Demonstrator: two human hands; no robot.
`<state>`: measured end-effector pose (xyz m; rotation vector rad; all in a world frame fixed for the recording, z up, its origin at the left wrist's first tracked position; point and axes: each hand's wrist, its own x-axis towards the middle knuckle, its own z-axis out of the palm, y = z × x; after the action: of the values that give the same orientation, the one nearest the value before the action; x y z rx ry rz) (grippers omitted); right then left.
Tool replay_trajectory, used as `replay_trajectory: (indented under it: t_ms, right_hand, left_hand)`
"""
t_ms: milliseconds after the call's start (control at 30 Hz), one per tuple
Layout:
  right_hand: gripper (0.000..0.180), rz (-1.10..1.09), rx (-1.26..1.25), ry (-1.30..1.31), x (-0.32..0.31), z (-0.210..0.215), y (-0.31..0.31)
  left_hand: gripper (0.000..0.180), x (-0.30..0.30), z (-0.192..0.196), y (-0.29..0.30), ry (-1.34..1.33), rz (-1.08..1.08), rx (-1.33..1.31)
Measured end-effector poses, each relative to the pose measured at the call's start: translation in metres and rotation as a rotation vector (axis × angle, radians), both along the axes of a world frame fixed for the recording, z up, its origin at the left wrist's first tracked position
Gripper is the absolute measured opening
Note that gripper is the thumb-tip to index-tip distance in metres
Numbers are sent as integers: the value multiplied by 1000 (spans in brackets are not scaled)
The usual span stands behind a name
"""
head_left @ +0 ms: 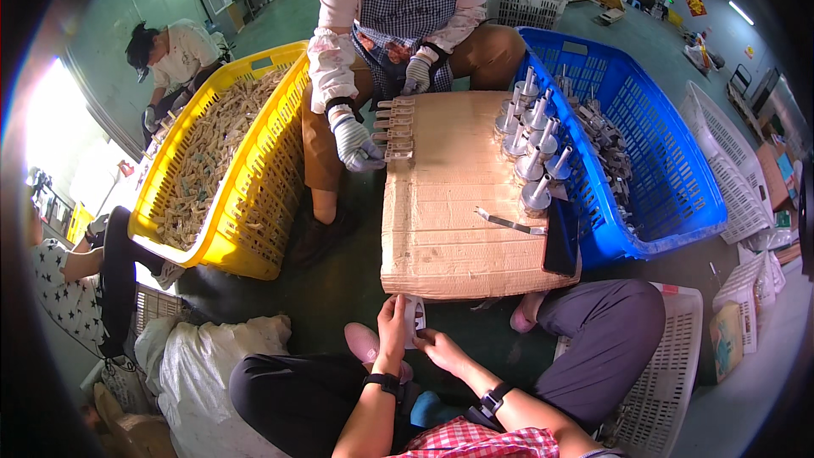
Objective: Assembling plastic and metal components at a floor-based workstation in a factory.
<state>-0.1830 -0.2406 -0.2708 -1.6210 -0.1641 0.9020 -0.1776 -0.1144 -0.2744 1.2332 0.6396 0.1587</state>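
Observation:
Just below the near edge of a cardboard-topped work surface (458,267), my left hand (391,328) and my right hand (443,349) hold a small white frame-like piece (413,312). The left fingers pinch its left side; the right fingers grip its lower right. Its exact kind is too small to make out. Across the board, a co-worker's gloved hand (356,142) touches the end of a row of beige clip-like pieces (399,129) on the left edge. Several metal discs with upright stems (530,168) stand along the right edge.
A yellow crate (254,229) of beige pieces stands left, a blue crate (644,248) of metal parts right. A black phone (560,237) and a thin metal strip (509,221) lie on the board. White sacks (212,365) lie at my left, a white crate (670,373) at my right.

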Motion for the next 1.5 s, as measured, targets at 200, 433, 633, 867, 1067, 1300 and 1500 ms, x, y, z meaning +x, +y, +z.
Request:
replay_trajectory:
  t_ms: [200,433,633,867,1067,1300,1500]
  right_hand:
    - [37,5,6,5,0,3,0]
    - [38,-11,10,9,0,2,0]
    - [38,-8,6,8,0,2,0]
    - [36,-10,-9,-21,-1,0,0]
    - [37,3,-16,-15,0,0,0]
    - [37,-7,-12,-27,0,-2,0]
    - [37,-2,-6,-16,0,-2,0]
  left_hand:
    - [29,0,-5,2,0,3,52]
    - [29,0,-4,1,1,7,34]
    - [28,0,-2,0,-3,4,20]
    - [28,0,-1,0,6,3,35]
    - [30,0,-1,0,2,5,14]
    - [31,0,0,0,-4,1,24]
    - [31,0,1,0,-12,2,23]
